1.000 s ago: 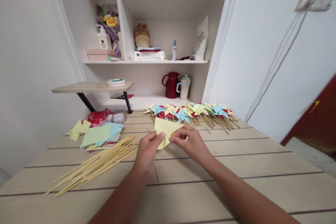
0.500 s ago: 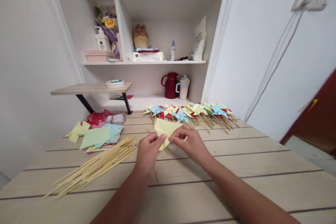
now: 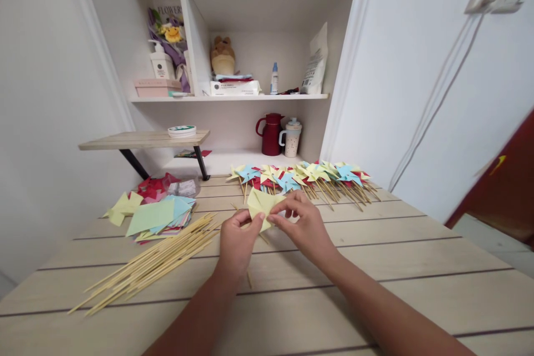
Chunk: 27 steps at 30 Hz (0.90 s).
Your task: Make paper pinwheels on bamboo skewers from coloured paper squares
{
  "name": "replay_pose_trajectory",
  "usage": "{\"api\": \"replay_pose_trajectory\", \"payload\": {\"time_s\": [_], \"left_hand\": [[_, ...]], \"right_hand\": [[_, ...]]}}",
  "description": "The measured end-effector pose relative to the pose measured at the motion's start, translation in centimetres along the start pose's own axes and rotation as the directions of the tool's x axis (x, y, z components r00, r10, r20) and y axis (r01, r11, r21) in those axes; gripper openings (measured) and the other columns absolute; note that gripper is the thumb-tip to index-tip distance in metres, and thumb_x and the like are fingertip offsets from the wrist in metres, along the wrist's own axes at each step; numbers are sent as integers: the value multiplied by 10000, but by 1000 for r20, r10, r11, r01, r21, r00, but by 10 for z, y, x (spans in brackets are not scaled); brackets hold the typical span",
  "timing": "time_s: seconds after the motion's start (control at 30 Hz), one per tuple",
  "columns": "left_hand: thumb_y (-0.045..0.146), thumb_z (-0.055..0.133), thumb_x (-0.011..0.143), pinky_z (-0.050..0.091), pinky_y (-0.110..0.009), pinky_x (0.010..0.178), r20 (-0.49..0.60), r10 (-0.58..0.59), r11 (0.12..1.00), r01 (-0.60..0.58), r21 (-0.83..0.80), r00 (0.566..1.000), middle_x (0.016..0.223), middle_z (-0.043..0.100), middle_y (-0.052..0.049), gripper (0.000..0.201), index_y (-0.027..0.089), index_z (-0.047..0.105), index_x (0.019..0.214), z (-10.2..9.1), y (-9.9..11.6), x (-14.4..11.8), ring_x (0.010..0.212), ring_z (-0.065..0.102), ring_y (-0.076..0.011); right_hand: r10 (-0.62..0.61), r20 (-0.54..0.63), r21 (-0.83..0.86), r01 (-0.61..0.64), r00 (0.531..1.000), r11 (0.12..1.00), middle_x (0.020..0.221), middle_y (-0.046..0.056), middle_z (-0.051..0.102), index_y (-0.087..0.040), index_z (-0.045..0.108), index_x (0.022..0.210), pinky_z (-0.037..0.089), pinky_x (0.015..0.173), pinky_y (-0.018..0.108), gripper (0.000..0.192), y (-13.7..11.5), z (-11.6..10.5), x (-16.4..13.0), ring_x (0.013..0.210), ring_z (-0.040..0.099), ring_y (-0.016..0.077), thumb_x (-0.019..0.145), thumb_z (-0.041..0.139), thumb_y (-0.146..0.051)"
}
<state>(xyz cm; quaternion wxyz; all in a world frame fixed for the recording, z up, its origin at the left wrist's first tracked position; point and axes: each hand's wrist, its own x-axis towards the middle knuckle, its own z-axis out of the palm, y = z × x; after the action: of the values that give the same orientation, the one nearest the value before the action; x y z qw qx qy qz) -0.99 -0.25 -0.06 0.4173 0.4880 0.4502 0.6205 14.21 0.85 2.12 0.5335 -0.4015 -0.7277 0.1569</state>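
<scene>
So on my feed both hands sit over the wooden table (image 3: pixel 375 289) right in front of the camera. The left hand (image 3: pixel 236 242) pinches the near edge of a yellow folded paper (image 3: pixel 261 203), and the right hand (image 3: pixel 302 222) grips its right side with fingertips curled over a flap, so the paper hangs between them just above the tabletop. A single stick (image 3: pixel 249 278) lies under the left wrist. Left of that there's a loose bundle of bamboo skewers (image 3: pixel 146 267), then a stack of coloured paper squares (image 3: pixel 161 216). Behind the hands is a row of finished pinwheels (image 3: pixel 300 177). Farther back, the shelf unit (image 3: pixel 233 98) holds a red jug (image 3: pixel 271 134), a lidded mug (image 3: pixel 291 138), a pump bottle (image 3: pixel 158 62) and a white bag (image 3: pixel 316 61); can't tell what's inside any of them.
</scene>
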Motion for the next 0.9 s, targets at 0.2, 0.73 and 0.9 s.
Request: {"api": "replay_pose_trajectory", "payload": {"time_s": [0.2, 0.73, 0.9], "left_hand": [[269, 651, 773, 453, -273, 744, 11, 260, 927, -253, 276, 965, 773, 648, -32, 145, 174, 690, 671, -1, 9, -2, 779, 606, -182], [250, 644, 785, 452, -285, 732, 95, 388, 837, -393, 380, 917, 762, 644, -33, 138, 188, 684, 669, 0, 8, -4, 760, 608, -183], [365, 664, 808, 469, -294, 805, 58, 228, 950, -235, 206, 972, 828, 681, -43, 188, 186, 713, 778, -1, 6, -1, 865, 628, -200]], "right_hand": [[-137, -118, -150, 119, 983, 981, 1296, 115, 435, -279, 638, 1185, 381, 1023, 489, 530, -1, -14, 6, 1241, 425, 312, 689, 818, -315], [-12, 165, 33, 7, 986, 999, 1013, 72, 719, -220, 750, 818, 438, 916, 429, 106, 1, -17, 11, 1020, 601, 260, 712, 745, -218], [253, 232, 231, -306, 939, 923, 830, 48, 724, -176, 748, 817, 463, 686, 313, 146, 1, -9, 8, 774, 630, 208, 705, 720, -266]]}}
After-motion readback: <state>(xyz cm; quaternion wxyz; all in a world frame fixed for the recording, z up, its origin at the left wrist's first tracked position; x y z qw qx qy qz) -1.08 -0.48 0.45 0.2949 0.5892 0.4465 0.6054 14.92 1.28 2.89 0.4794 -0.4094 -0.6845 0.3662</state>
